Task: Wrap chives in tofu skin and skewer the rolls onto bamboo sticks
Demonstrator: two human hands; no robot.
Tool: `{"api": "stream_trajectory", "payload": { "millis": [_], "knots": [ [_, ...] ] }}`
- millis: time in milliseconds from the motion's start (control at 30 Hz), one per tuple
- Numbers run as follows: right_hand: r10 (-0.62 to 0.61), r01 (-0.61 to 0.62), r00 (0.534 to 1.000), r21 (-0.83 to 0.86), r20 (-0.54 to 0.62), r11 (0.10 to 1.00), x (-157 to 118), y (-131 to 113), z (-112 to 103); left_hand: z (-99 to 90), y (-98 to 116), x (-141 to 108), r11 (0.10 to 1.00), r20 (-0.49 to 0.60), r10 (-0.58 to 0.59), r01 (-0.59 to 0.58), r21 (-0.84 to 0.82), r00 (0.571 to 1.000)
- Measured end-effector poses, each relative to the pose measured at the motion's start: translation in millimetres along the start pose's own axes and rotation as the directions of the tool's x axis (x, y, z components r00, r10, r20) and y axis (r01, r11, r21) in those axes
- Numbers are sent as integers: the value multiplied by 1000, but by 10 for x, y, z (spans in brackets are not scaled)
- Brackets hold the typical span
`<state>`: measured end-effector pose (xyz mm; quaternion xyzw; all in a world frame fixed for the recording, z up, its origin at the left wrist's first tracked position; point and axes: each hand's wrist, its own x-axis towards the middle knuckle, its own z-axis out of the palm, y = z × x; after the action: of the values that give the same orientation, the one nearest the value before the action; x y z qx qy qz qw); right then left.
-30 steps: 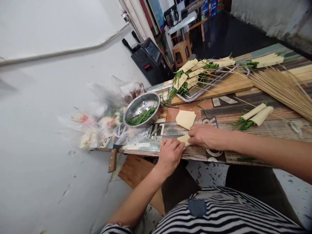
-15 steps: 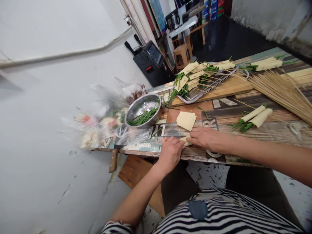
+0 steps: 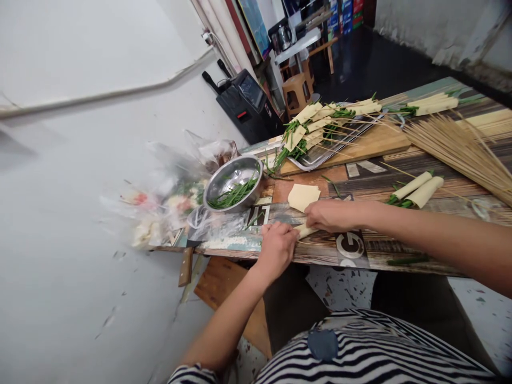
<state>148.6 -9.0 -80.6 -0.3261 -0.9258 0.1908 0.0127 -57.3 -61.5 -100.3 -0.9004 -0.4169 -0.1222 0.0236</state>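
Observation:
A pale yellow tofu-skin roll lies near the table's front edge, partly covered by both hands. My left hand has its fingers curled over the roll's left end and holds it down. My right hand is closed over the roll's right part, its fingertips beside the lower edge of a small stack of tofu-skin sheets; what they grip is hidden. To the right lie two finished tofu-skin rolls with green chives sticking out, on skewers.
A steel bowl of chives stands left, beside plastic bags. A knife overhangs the front edge. Behind, a metal tray holds several skewered rolls on a wooden board. Bamboo skewers spread at the right.
My right hand has drawn its fingers together and lifted slightly, exposing more of the roll. My left hand stays at the roll's left end. The view has shifted slightly.

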Motion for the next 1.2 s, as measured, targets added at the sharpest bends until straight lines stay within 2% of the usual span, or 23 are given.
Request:
{"api": "stream_trajectory", "payload": {
  "millis": [100, 233, 333, 400, 500, 600, 733, 833, 967, 1067, 1133, 1200],
  "knots": [
    [-18, 12, 999, -185, -29, 983, -81, -78, 35, -12, -64, 71, 997, 61, -23, 27, -71, 998],
    [-172, 114, 973, -321, -157, 940, -165, -116, 213, 37, -72, 45, 998, 17, -16, 17, -63, 1000],
    [-126, 75, 977, -278, -172, 958, -128, -65, 285, 90, 1, -7, 999, -123, -22, 27, 40, 992],
    [-82, 46, 985, -227, -151, 973, -73, -24, 279, 130, 53, -14, 995, -179, 24, -7, 98, 984],
    [-26, 2, 992, -189, -125, 982, -13, 12, 233, 178, 74, 40, 984, -137, 127, -107, 145, 982],
    [1, -26, 992, -191, -128, 981, -27, 5, 192, 182, 19, 133, 980, -65, 126, -114, 163, 990],
    [-27, -24, 978, -242, -205, 970, -85, -40, 222, 153, -47, 214, 985, 32, 132, -135, 108, 991],
    [-12, -41, 979, -253, -206, 967, -73, -76, 300, 180, -48, 226, 987, -10, 133, -131, 96, 991],
    [86, -147, 968, -254, -237, 956, -79, -194, 343, 243, -31, 236, 976, -98, 170, -154, 152, 981],
    [143, -225, 944, -260, -298, 939, -316, -327, 271, 252, -28, 252, 959, -76, 211, -192, 208, 975],
    [207, -310, 907, -248, -366, 918, -655, -337, 207, 243, -20, 270, 969, -75, 198, -184, 162, 977],
    [362, -506, 801, -216, -476, 835, -1100, -226, 182, 230, 21, 311, 988, -100, 156, -154, 29, 983]
  ]
}}
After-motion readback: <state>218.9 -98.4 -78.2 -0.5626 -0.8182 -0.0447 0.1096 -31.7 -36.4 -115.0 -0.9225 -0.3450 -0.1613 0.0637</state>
